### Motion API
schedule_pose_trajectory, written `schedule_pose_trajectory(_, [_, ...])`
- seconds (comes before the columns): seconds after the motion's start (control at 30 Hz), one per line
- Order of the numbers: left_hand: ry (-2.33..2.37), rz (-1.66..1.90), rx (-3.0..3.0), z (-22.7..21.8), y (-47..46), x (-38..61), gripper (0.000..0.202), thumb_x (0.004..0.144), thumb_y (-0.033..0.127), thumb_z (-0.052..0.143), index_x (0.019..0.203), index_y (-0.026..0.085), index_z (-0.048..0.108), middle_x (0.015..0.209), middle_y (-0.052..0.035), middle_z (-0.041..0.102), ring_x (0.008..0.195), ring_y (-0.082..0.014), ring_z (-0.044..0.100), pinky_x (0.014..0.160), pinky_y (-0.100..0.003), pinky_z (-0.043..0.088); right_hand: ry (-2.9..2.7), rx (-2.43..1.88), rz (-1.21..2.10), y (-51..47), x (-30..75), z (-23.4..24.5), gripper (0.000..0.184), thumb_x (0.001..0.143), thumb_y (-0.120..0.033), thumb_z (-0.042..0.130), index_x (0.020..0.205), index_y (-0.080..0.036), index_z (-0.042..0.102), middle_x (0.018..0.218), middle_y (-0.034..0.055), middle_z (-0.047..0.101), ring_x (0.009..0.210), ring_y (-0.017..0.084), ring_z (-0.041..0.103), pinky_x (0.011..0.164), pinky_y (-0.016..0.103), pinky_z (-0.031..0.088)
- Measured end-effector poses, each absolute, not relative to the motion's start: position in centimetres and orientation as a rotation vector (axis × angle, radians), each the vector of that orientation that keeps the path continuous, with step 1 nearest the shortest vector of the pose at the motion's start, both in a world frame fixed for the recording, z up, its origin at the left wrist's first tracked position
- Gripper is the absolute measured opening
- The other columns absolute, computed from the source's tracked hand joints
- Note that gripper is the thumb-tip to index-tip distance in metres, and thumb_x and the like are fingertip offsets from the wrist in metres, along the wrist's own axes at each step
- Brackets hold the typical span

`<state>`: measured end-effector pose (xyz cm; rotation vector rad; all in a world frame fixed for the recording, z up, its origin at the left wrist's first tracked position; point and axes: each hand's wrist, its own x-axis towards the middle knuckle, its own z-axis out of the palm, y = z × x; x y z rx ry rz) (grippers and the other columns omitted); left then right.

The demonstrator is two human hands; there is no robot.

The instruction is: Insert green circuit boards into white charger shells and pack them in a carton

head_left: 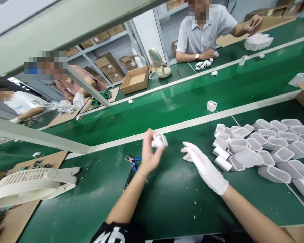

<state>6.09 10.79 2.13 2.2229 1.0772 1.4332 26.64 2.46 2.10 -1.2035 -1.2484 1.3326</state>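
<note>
My bare left hand [150, 153] is closed around a small white plastic part [160, 140], held above the green table [172, 206]. Fingers partly cover the part, so its exact kind is unclear. To its right, my right hand [204, 167] wears a white glove; its fingers are stretched out and nothing is in them. Many white rectangular plastic sleeves [272, 138] lie in a spread group to the right of the gloved hand. Blue-handled pliers [129, 159] lie just left of my left wrist, beside a dark-handled tool [128, 180].
Beyond a pale rail, a green conveyor belt [152, 114] carries a white housing [212, 106] and other small white parts. A cream fan [32, 182] stands at left. Co-workers sit across the belt, near another fan [159, 64] and a cardboard tray [134, 80]. A metal post [40, 135] slants at left.
</note>
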Motion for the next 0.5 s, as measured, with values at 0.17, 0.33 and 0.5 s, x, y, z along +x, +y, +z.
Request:
schedule_pose_trajectory(0.17, [1.732, 1.016, 2.173, 2.5, 21.4, 2.8, 0.063, 0.084, 0.028, 0.055, 0.14, 0.012, 0.032, 0.126, -0.0172, 0.046, 0.118, -0.0276, 0.05, 0.1, -0.042, 0.044, -1.865, -1.531, 0.662, 1.5, 25.5, 2.9, 0.032, 0.096, -0.038, 0.038, 0.117, -0.021, 0.056, 0.104, 0.0074, 0.065, 0.088, 0.02, 0.062, 0.077, 0.035, 0.048])
schedule_pose_trajectory(0.33, [1.834, 0.763, 2.172, 1.4, 24.5, 2.1, 0.061, 0.074, 0.018, 0.058, 0.131, 0.005, 0.043, 0.125, -0.0231, 0.048, 0.122, -0.0372, 0.049, 0.102, -0.053, 0.041, -2.161, -1.562, 0.102, -1.8, 27.3, 4.2, 0.021, 0.095, -0.028, 0.044, 0.087, -0.021, 0.062, 0.079, 0.0032, 0.063, 0.071, 0.017, 0.056, 0.062, 0.029, 0.037])
schedule_pose_trajectory(0.5, [1.675, 0.852, 2.378, 3.1, 20.0, 3.0, 0.067, 0.08, 0.029, 0.056, 0.14, 0.012, 0.032, 0.141, -0.0205, 0.039, 0.135, -0.0348, 0.034, 0.109, -0.054, 0.031, -1.887, -2.052, -0.75, -4.4, 31.9, 3.1, 0.022, 0.091, -0.031, 0.052, 0.076, -0.016, 0.06, 0.078, 0.006, 0.062, 0.062, 0.018, 0.046, 0.057, 0.033, 0.026])
